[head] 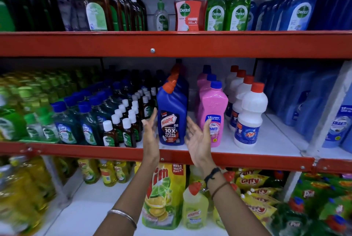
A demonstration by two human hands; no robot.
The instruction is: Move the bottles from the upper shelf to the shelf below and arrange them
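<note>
Both hands open, nothing gripped: the left hand [150,131] and right hand [198,140] flank a blue toilet-cleaner bottle [172,115] at the front of the middle shelf [247,159], palms turned inward toward each other, fingers spread and pointing up. The bottle stands upright btwn the two palms, long axis vertical, angled red cap leaning left. The left fingertips sit just beside its left shoulder, maybe brushing it (contact can't be told from this view); the right palm is a shade further off, near the bottle's lower right side, w/ a pink bottle [213,115] just behind its fingers. Both forearms rise from below, crossing the shelf's red front edge, wrists bent back; a metal bangle on the left arm, dark bands on the right wrist. More blue bottles line up behind the front one in a single row. On the upper shelf [114,44], brown, green and blue bottles [238,11] plus a red pump bottle [190,7] stand in place. Likely step: squaring the front bottle into its row. The left hand looks nearer to it; a nudge too high could tip it.
</note>
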